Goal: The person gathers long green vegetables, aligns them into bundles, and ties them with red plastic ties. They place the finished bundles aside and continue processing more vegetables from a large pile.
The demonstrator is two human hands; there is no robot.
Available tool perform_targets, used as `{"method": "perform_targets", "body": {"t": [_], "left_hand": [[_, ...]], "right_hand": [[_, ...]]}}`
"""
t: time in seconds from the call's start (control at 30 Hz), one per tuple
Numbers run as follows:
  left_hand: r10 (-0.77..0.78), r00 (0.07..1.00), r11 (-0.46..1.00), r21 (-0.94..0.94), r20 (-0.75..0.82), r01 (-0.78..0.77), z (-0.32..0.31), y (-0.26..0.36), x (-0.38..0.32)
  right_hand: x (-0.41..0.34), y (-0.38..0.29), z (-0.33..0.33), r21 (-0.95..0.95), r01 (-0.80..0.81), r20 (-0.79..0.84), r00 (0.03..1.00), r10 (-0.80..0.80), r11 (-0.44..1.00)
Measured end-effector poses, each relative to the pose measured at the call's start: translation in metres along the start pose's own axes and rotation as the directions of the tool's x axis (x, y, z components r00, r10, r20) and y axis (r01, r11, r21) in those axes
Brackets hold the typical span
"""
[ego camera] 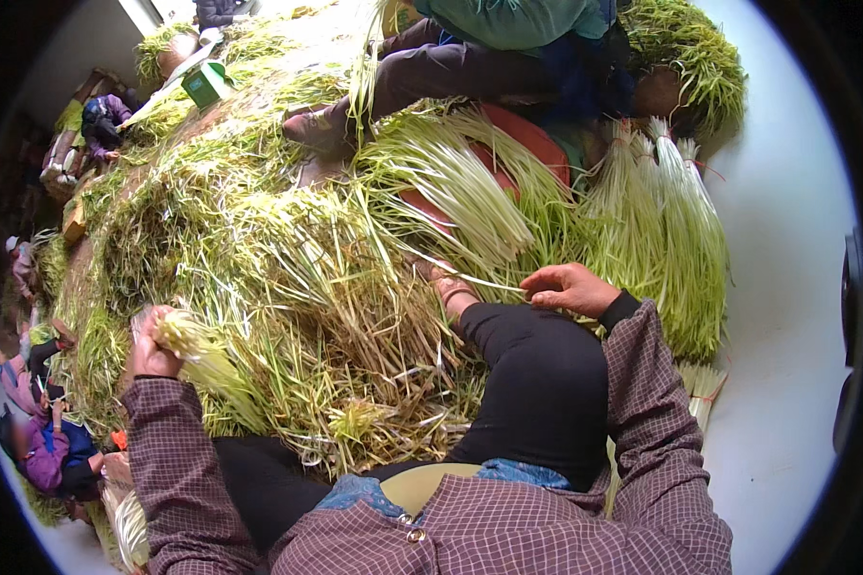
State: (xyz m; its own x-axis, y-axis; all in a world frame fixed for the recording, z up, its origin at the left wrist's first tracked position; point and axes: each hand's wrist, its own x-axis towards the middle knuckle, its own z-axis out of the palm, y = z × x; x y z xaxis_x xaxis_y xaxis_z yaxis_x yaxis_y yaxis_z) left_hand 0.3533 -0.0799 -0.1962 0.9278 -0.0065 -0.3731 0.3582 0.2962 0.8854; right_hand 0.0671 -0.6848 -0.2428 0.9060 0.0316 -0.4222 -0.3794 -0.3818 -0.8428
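My left hand, at the left, is closed around a bunch of pale stalks. Their cut-looking ends face up beside my thumb, and the leafy part hangs down to the right. My right hand is above my bent knee, its thumb and fingertips pinching the end of one long white stalk. That stalk slopes up and left towards the heap. Just beyond my right hand, a loose pile of long white-green stalks lies partly over a red object. Trimmed leaves and dry brown stems fill the space before me.
Tied bundles of stalks lean by the white wall at the right. Across from me sits a person in dark trousers. Other people sit along the left. A green box stands among leaves at the far left.
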Motion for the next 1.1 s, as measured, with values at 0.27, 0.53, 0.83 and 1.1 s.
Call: {"method": "perform_targets", "body": {"t": [0.27,0.53,0.83,1.1], "left_hand": [[0.150,0.936,0.988,-0.012,0.317,-0.154,0.168,-0.005,0.084],[-0.234,0.835,0.970,0.182,0.498,0.163,0.343,-0.237,0.051],[-0.254,0.728,0.966,0.127,0.637,0.226,0.381,-0.352,0.052],[-0.441,0.864,0.879,0.314,0.245,0.359,0.403,-0.415,0.074]], "right_hand": [[0.072,0.081,-0.042,0.261,0.045,-0.412,0.909,0.069,0.964],[0.151,0.144,-0.081,0.293,-0.019,-0.602,0.773,0.199,0.956],[0.181,0.168,-0.066,-0.027,0.016,-0.637,0.770,-0.029,1.000],[0.192,0.149,-0.065,-0.279,-0.028,-0.587,0.796,-0.148,0.960]]}}
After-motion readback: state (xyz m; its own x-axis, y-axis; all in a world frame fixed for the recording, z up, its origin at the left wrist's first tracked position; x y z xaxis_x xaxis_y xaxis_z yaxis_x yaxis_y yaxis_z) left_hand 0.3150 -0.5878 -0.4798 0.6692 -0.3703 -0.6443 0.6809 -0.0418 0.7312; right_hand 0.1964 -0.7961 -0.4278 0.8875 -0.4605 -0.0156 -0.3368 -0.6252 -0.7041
